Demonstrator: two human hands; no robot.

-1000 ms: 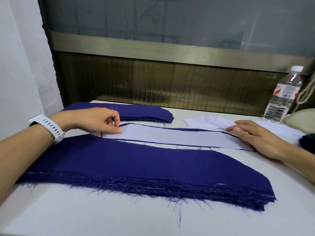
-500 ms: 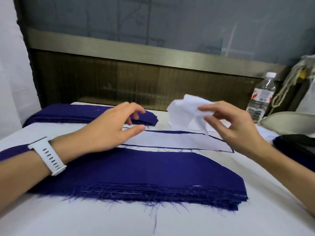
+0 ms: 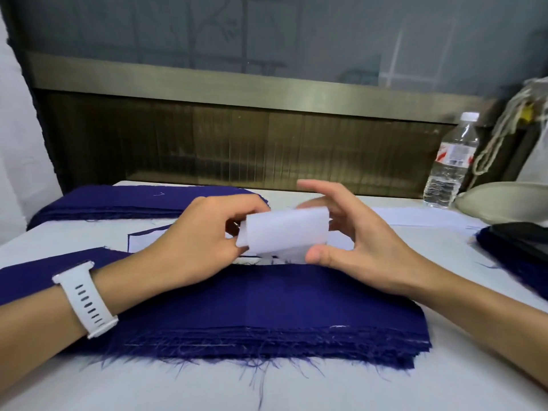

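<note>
A thin white interfacing piece (image 3: 284,234) hangs folded in the air between both hands, above the table. My left hand (image 3: 204,241) pinches its left edge. My right hand (image 3: 355,235) holds its right side between thumb and fingers, the index finger raised. Under them lies a white-faced strip edged in navy (image 3: 142,240), mostly hidden by the hands. A thick stack of navy fabric pieces (image 3: 267,315) with frayed edges lies in front of it, nearest me.
A second navy stack (image 3: 124,201) lies at the back left. More white pieces (image 3: 427,216) lie at the back right, near a water bottle (image 3: 452,161). A dark pile (image 3: 522,247) sits at the right edge. The white table (image 3: 296,390) shows in front.
My right hand lifted a white piece from the back right and brought it to the middle. My left hand left the strip and took hold of the piece's left edge.
</note>
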